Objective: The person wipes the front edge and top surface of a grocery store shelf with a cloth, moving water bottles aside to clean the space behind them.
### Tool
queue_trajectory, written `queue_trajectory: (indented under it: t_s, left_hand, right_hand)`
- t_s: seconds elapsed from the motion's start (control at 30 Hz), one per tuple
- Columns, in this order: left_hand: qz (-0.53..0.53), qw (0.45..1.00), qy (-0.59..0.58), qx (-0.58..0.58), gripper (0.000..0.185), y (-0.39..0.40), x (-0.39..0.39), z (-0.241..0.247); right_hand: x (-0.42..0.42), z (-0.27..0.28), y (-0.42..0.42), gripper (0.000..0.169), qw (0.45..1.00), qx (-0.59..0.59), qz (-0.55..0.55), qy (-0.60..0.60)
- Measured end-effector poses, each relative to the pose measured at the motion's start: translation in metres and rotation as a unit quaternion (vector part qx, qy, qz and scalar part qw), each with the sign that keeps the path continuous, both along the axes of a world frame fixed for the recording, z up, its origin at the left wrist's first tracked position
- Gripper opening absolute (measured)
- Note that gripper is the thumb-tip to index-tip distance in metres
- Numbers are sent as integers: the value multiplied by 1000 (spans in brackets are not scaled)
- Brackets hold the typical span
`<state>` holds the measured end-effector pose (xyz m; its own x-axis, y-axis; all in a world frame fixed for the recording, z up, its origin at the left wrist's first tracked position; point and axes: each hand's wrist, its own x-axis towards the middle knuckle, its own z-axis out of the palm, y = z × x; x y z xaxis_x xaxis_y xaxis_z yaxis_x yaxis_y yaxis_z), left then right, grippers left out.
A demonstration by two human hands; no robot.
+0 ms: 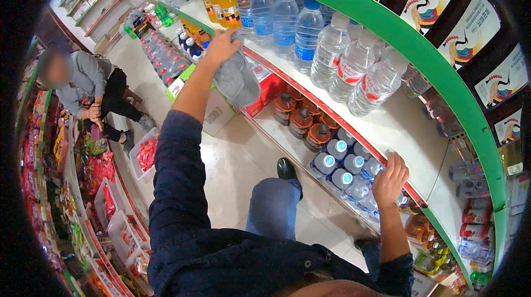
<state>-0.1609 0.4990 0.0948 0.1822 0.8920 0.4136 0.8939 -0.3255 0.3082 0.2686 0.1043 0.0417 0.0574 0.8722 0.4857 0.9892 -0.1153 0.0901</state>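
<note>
My left hand is closed on a grey cloth that hangs down over the edge of a white shelf, near bottles of orange drink. My right hand rests on the red front strip of the same shelf, farther right, with no item seen in it. Between the two hands, on the shelf, stand water bottles with blue caps and clear bottles with red and white labels. The underside of the right hand is hidden.
Dark-capped bottles and white-capped bottles fill the lower shelf. A green-edged shelf curves overhead. Packs of bottles stand on the floor beyond. At left, a seated person is near a tub of red packets and snack shelves.
</note>
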Motion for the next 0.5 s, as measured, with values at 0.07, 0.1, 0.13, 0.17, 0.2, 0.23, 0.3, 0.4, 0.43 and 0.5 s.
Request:
queue_trajectory:
  t_s: [0.07,0.1,0.13,0.17,0.2,0.23,0.3,0.4,0.43,0.5]
  left_hand:
    - [9,999,31,6,41,1,8,-6]
    - [1,999,31,7,39,-1,15,-8]
    - [-8,999,31,9,37,-6,21,-12]
    - [-17,999,31,11,36,-10,25,-14]
    - [-14,999,37,18,35,-10,25,-19]
    - [-36,997,59,18,37,-9,24,-21]
    - [-77,992,103,16,39,-11,23,-21]
    - [-79,979,167,-86,44,-11,33,-9]
    - [-74,974,186,-109,44,-9,32,-4]
    - [-57,963,231,-125,45,-8,31,0]
  right_hand:
    - [-1,1,0,62,1000,0,-1,5]
    - [-1,1,-1,62,1000,-2,1,6]
    - [-1,2,-1,62,1000,-4,3,8]
    - [-1,2,-1,61,1000,-6,4,9]
    - [0,1,-1,61,1000,-1,7,4]
    - [1,0,0,61,1000,5,10,-1]
    - [0,-1,0,61,1000,10,8,-3]
    - [-1,1,-1,60,1000,2,-4,13]
    - [-1,1,0,61,1000,2,-1,15]
    - [-1,2,0,61,1000,0,1,15]
